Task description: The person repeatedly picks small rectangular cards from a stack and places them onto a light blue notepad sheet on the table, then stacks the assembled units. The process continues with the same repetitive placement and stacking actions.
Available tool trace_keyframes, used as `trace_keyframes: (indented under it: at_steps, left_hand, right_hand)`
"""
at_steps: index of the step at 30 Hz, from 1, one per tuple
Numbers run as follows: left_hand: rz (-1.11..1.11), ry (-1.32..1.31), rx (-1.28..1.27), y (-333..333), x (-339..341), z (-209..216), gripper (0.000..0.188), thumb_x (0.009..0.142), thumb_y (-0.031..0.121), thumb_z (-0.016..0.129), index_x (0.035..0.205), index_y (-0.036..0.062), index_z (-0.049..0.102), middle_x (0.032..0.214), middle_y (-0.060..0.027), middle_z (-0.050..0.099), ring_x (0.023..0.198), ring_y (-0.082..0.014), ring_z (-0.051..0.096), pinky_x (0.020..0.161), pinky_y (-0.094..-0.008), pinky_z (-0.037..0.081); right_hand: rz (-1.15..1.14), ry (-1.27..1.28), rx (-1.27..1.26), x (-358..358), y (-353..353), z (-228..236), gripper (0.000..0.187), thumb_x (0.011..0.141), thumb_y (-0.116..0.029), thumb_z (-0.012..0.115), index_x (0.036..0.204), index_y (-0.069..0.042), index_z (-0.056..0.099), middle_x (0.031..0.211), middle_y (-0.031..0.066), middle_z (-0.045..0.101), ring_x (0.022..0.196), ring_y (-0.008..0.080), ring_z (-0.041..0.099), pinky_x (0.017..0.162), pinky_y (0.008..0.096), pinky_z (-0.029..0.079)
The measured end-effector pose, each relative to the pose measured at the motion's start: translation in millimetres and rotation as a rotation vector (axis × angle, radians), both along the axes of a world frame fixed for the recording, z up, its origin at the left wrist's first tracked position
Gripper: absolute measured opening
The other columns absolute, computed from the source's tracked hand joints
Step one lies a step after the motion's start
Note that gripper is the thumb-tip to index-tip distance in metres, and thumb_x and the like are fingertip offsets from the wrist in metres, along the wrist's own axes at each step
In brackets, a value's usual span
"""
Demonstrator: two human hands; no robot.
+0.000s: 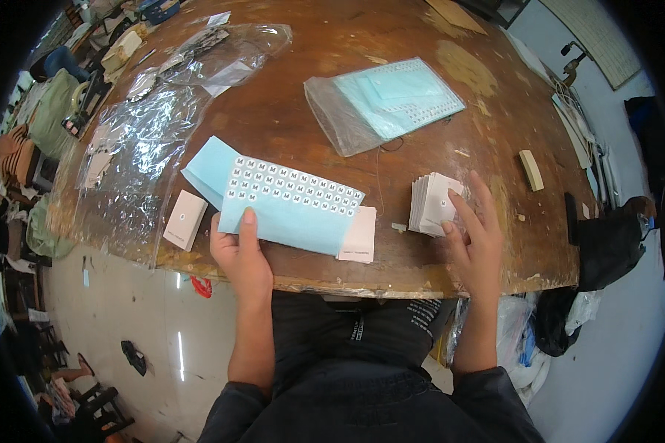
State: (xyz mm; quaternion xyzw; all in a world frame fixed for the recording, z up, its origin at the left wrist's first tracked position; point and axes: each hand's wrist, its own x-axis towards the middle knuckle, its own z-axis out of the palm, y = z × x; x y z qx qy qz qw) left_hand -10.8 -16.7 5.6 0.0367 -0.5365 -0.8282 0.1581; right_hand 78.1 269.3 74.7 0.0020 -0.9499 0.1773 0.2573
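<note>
My left hand (240,251) grips a light blue sticker sheet (288,214), thumb on top; rows of round white stickers with a dark mark fill its upper part. Behind its left end lies another light blue sheet (213,166). Pale pink cards (358,235) stick out from under the sheet's right end. To the left of my hand sits a stack of pale cards (185,220). My right hand (474,229) is at a taller stack of pale cards (430,203), fingers spread, with thumb and fingertips at its right edge. Whether they hold a card is unclear.
Farther back on the brown wooden table (273,118) lies a clear bag with more blue sticker sheets (399,96). Crumpled clear plastic (144,133) covers the left side. A small beige block (530,170) rests at the right. The table's worn front edge runs before me.
</note>
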Motion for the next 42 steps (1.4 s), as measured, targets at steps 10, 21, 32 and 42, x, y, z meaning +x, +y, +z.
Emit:
trace_keyframes:
  at_steps: [10,21,32,42]
  left_hand:
    - [-0.106,0.047,-0.030,-2.1,4.6,-5.6,0.019,0.093,0.004,0.070,0.106,0.0011,0.057,0.103,-0.0054,0.065,0.089,-0.0073,0.059,0.078,-0.0228,0.049]
    - [-0.212,0.098,-0.078,-6.9,9.5,-4.6,0.036,0.095,0.011,0.069,0.126,-0.0023,0.057,0.113,-0.0053,0.064,0.100,-0.0078,0.058,0.084,-0.0247,0.048]
    - [-0.222,0.047,-0.073,-3.7,10.8,-4.7,0.019,0.102,0.018,0.061,0.105,-0.0008,0.064,0.093,0.0018,0.063,0.085,-0.0033,0.051,0.075,-0.0217,0.041]
    - [-0.202,0.059,-0.056,-3.6,7.8,-8.0,0.015,0.102,0.018,0.061,0.099,0.0031,0.061,0.087,0.0032,0.058,0.080,-0.0026,0.046,0.071,-0.0208,0.038]
  right_hand:
    - [0.487,0.222,-0.277,-53.5,-139.6,-13.1,0.032,0.076,-0.002,0.078,0.107,-0.001,0.069,0.103,0.0102,0.070,0.083,0.0277,0.066,0.072,0.0370,0.054]
    - [0.468,0.230,-0.305,-76.7,-156.1,-12.4,0.028,0.075,-0.001,0.079,0.102,-0.001,0.071,0.099,0.0121,0.072,0.085,0.0281,0.067,0.073,0.0369,0.054]
    - [0.442,0.227,-0.228,-78.4,-153.1,-8.7,0.036,0.076,-0.003,0.076,0.112,-0.001,0.070,0.122,0.0097,0.068,0.087,0.0285,0.061,0.076,0.0366,0.054]
    - [0.478,0.227,-0.280,-74.6,-152.7,-12.9,0.035,0.077,0.001,0.077,0.112,-0.002,0.071,0.116,0.0132,0.067,0.093,0.0295,0.063,0.080,0.0368,0.053]
